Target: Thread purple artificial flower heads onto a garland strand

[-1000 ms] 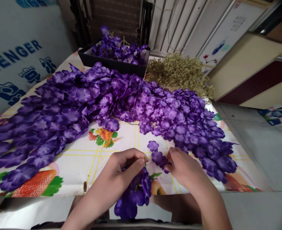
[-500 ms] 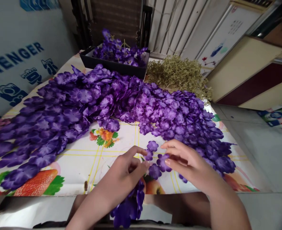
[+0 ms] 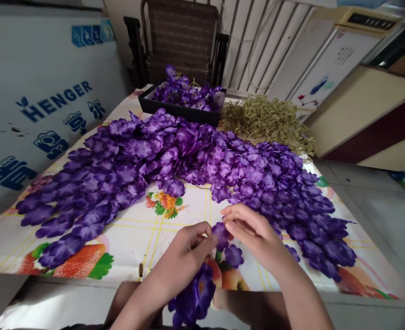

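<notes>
My left hand is closed near the table's front edge, thumb and finger pinched at the edge of small purple petals. Below it hangs a dark purple flower bunch, partly hidden behind the hand and wrist. My right hand has its thumb and forefinger close together at the upper right of the same petals. Whether those fingertips grip a petal is hard to make out. One loose purple blossom lies on the cloth between the hands.
Large heaps of purple petals arch across the printed tablecloth. Behind them stand a black box of purple flowers and a pile of dry greenish stems. A chair is beyond the table, a large printed carton at left.
The view has shifted, showing more of the chair and carton. Both hands have come closer together around the small petals, and my left fingers have closed.
</notes>
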The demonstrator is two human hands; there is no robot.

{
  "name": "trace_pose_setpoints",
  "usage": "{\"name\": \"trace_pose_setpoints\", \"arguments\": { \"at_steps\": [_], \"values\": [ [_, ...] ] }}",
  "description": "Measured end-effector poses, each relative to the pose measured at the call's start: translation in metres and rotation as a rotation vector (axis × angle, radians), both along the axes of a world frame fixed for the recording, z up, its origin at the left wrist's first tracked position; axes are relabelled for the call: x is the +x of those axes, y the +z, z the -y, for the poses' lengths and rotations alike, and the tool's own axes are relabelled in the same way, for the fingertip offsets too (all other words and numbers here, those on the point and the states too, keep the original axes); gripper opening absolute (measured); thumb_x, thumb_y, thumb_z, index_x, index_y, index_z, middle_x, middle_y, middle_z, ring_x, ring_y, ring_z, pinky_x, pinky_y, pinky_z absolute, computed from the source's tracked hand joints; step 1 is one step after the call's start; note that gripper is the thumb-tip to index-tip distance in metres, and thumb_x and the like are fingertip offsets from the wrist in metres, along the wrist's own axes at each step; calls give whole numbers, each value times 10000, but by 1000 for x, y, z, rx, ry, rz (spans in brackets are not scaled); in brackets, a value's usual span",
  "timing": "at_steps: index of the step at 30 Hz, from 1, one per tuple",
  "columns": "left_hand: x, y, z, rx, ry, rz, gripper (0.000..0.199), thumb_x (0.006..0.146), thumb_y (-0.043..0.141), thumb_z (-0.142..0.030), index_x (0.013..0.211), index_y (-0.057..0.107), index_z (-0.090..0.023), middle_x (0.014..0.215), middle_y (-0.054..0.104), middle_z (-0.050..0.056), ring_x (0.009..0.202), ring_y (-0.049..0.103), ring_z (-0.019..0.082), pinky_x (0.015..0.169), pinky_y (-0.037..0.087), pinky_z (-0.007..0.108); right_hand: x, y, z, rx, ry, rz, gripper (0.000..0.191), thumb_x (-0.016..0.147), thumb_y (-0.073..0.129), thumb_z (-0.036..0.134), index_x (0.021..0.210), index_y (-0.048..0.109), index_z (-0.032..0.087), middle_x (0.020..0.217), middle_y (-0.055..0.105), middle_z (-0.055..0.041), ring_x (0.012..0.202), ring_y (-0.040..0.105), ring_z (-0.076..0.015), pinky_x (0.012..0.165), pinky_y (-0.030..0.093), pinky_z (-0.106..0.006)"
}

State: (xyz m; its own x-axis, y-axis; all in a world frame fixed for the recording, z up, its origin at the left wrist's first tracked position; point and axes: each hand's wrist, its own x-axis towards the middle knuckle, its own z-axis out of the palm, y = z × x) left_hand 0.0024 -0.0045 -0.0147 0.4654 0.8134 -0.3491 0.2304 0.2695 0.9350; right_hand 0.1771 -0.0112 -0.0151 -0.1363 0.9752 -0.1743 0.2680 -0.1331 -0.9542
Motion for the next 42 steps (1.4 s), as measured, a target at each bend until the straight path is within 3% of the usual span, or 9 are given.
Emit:
{"name": "trace_pose_setpoints", "arguments": {
  "at_steps": [6, 11, 15, 20, 23, 26, 30, 33, 42],
  "values": [
    [-19, -10, -13, -10, 213, 41, 278, 832, 502, -354, 619, 408, -203, 510, 362, -80, 487, 318, 100, 499, 248, 223, -39, -11, -52, 406, -142, 314, 141, 893, 455, 184, 943, 587, 184, 867, 659, -57, 802, 640, -185, 734, 496, -283],
    [-32, -11, -17, 12, 272, 69, 271, 804, 508, -366, 610, 412, -202, 483, 316, -91, 465, 279, 94, 484, 224, 226, -70, 3, -126, 529, -178, 541, 305, 820, 505, 51, 1049, 635, 204, 1044, 640, -116, 996, 582, -259, 906, 394, -378],
    [-42, -8, -18, 20, 306, 106, 282, 781, 529, -379, 596, 425, -193, 485, 319, -88, 469, 281, 88, 482, 223, 222, -88, 8, -149, 529, -220, 645, 234, 834, 487, 47, 892, 674, 175, 907, 674, -155, 971, 598, -304, 932, 332, -461],
    [-57, -5, -25, 33, 374, 130, 287, 732, 565, -400, 576, 446, -191, 466, 343, -82, 454, 302, 89, 473, 232, 220, -86, 22, -119, 522, -233, 519, 150, 873, 516, 185, 788, 640, 183, 769, 697, -70, 768, 646, -220, 754, 447, -326],
    [-62, -2, -27, 56, 396, 149, 325, 730, 582, -425, 558, 438, -191, 458, 358, -74, 452, 303, 89, 477, 241, 222, -81, 38, -90, 485, -243, 368, 288, 922, 455, 319, 724, 614, 184, 646, 667, -27, 638, 648, -182, 586, 467, -262],
    [-61, 1, -23, 82, 401, 179, 335, 786, 560, -432, 590, 432, -193, 495, 351, -71, 479, 305, 93, 493, 255, 228, -77, 47, -59, 460, -269, 254, 142, 879, 514, 244, 811, 624, 186, 758, 714, -32, 696, 680, -177, 623, 506, -259],
    [-59, 4, -11, 117, 402, 230, 367, 881, 502, -428, 616, 410, -193, 556, 374, -56, 528, 324, 100, 516, 264, 232, -74, 41, -15, 427, -428, 202, 93, 871, 528, 221, 914, 608, 198, 890, 725, -85, 827, 692, -221, 735, 529, -338],
    [-55, 8, 0, 108, 352, 305, 397, 891, 522, -463, 622, 426, -187, 538, 363, -62, 508, 294, 93, 502, 239, 231, -72, 32, 8, 392, -532, 187, 160, 876, 547, 248, 1033, 570, 223, 879, 719, -80, 781, 690, -226, 706, 530, -361],
    [-29, 15, 18, 157, 179, 140, 433, 871, 536, -505, 606, 446, -175, 547, 341, -60, 509, 279, 88, 477, 222, 218, -60, 22, 31, 403, -426, 2, 272, 862, 543, 164, 1120, 526, 246, 856, 717, -37, 795, 691, -185, 648, 537, -264]
  ]
}}
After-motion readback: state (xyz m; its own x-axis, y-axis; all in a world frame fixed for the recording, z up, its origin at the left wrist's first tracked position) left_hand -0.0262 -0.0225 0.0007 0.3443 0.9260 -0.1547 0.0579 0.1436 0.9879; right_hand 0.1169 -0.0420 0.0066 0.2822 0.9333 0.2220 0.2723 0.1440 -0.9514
